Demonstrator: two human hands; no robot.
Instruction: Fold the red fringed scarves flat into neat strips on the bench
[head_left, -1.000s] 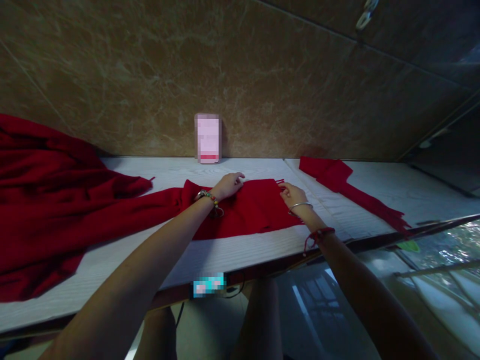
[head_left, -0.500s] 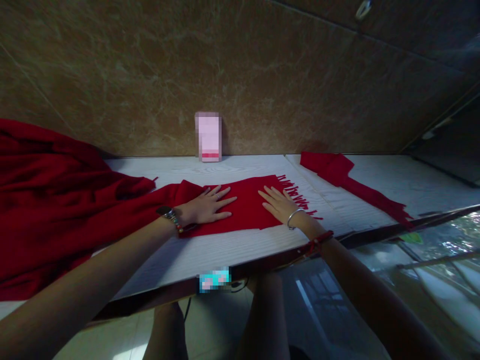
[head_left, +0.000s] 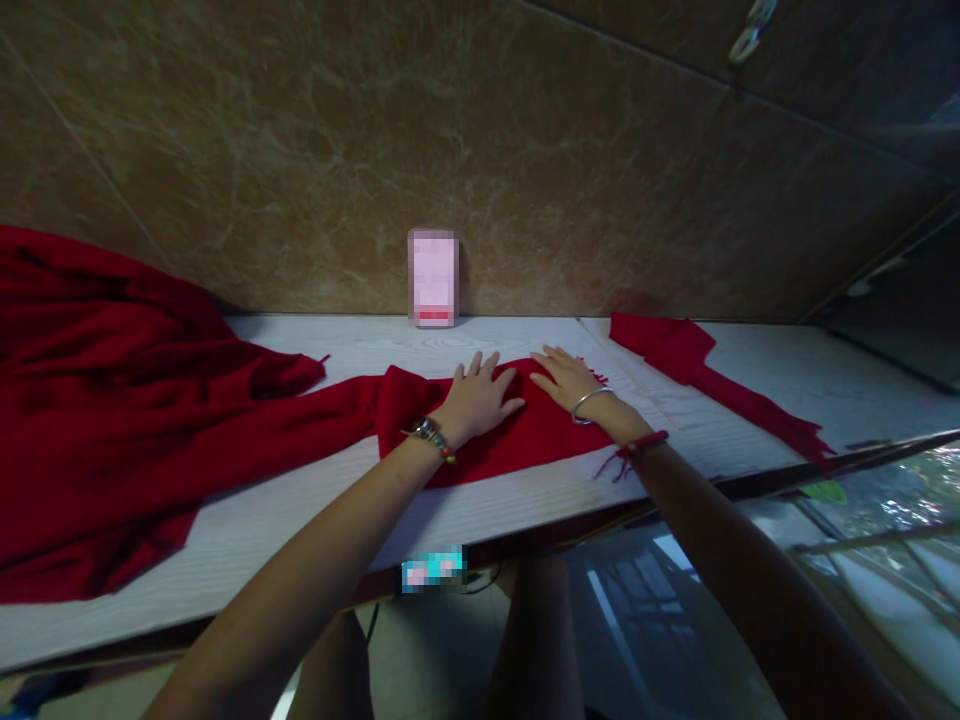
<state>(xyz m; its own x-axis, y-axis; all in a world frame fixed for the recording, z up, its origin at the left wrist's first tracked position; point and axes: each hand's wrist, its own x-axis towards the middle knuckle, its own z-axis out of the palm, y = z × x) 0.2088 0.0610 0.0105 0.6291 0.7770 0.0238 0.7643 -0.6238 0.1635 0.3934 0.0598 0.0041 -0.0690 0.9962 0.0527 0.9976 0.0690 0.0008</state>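
A red fringed scarf (head_left: 517, 440) lies partly folded on the white table (head_left: 315, 520), its long end trailing left. My left hand (head_left: 480, 395) rests flat on the folded part, fingers spread and pointing toward the wall. My right hand (head_left: 566, 380) lies flat beside it on the same fold, fingers stretched out and close to the left hand. Both wrists carry bracelets. Neither hand grips anything.
A large heap of red cloth (head_left: 97, 390) covers the table's left side. Another red scarf (head_left: 705, 375) lies at the back right. A small pink box (head_left: 433, 277) stands against the brown marbled wall. The table's front edge runs just below my forearms.
Both hands slid away from me and toward each other across the folded scarf. The fringe that lay spread at the right is now mostly out of sight under the right hand.
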